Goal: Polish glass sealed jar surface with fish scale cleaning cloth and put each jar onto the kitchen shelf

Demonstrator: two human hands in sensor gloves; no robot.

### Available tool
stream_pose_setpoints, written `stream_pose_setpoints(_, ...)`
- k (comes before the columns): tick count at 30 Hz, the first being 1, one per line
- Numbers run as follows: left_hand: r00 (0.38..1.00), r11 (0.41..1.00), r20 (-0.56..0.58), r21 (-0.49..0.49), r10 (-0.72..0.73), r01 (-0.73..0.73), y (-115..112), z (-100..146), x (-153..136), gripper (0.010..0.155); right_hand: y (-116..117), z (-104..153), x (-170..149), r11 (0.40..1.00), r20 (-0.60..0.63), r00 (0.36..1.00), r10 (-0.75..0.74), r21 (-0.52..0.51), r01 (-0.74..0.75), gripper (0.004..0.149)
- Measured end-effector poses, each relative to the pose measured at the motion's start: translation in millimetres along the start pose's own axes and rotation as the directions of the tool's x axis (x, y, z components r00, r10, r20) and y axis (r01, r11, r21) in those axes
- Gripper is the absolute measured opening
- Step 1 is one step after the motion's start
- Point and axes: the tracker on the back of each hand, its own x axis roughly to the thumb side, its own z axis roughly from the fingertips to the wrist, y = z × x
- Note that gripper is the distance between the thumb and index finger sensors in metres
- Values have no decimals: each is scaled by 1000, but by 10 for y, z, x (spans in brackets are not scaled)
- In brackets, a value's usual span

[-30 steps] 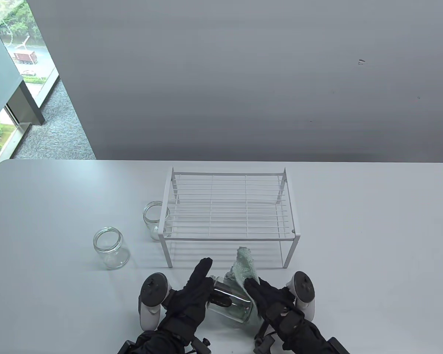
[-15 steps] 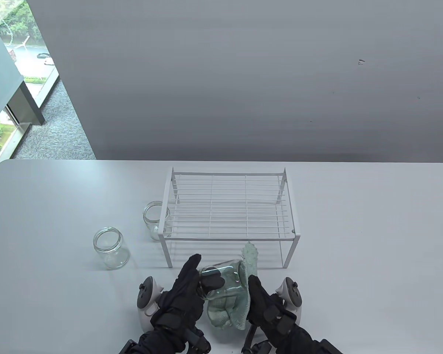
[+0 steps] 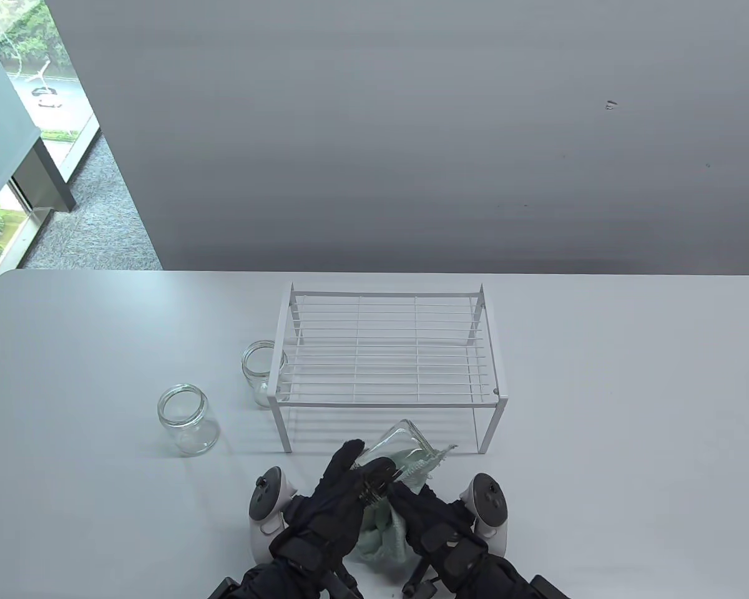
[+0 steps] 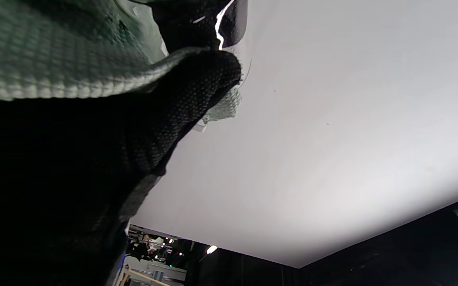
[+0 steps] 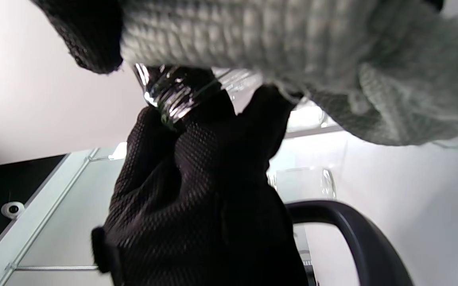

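Note:
A clear glass jar (image 3: pixel 399 444) is held tilted above the table's front middle, its base pointing up and away toward the shelf. My left hand (image 3: pixel 349 483) grips its threaded neck (image 5: pixel 173 101). My right hand (image 3: pixel 415 508) holds the green fish scale cloth (image 3: pixel 384 536) bunched under and against the jar; a corner of it shows behind the glass. In the wrist views the cloth (image 4: pixel 54 59) (image 5: pixel 292 43) fills the top. The white wire shelf (image 3: pixel 387 349) stands just behind, nothing on it.
Two more open glass jars stand upright on the table: one (image 3: pixel 187 419) at the left, another (image 3: pixel 262 371) against the shelf's left leg. The white table (image 3: pixel 630 437) runs wide to the right. A grey wall rises behind.
The jar has turned from lying sideways to tilted with its base up toward the shelf. The cloth has slid from the jar's far side to beneath it, and both hands have closed in.

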Motion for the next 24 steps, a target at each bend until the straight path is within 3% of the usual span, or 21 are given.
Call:
stream_pose_setpoints(4,989,989,-4,-24,-148,148,-93,-19,-12,64,-65,22,-11,985,5,995,-95,-142,95,106)
stream_pose_setpoints(8,981,977,-7,-101,-192,190,-181,-63,-31,65,-109,55,-12,964,39,989,-139,-225,144,111)
stream_pose_setpoints(10,977,971,1,-115,-212,211,-199,-80,-24,65,-138,68,1,954,69,989,-129,-265,143,110)
stream_pose_setpoints(12,982,972,6,-142,-187,186,-201,-88,-31,64,-165,71,55,943,117,993,-12,-328,50,109)
stream_pose_setpoints(20,992,989,-21,-79,-127,126,-112,-55,-59,60,-257,67,158,934,148,985,90,-355,-32,108)
stream_pose_setpoints(24,978,979,-32,-2,-204,204,-47,-17,8,58,-332,67,214,925,168,978,121,-376,-50,108)
